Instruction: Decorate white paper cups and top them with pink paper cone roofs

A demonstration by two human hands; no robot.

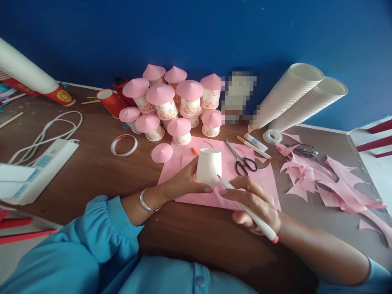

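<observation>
My left hand [183, 181] is closed around a plain white paper cup [209, 165], held upside down over a pink paper sheet [266, 179]. My right hand [254, 204] grips a white marker pen [248, 209] with an orange end, its tip touching the cup's lower edge. A loose pink paper cone [162, 152] lies just left of the cup. Behind it stands a cluster of decorated cups with pink cone lids [171, 104].
Scissors [241, 159], a glue stick [255, 142], an orange pencil and a tape roll [272, 136] lie right of the sheet. Pink offcuts [330, 183] spread at right. Two stacks of white cups [303, 96] lean on the blue wall. A power strip [39, 169] sits left.
</observation>
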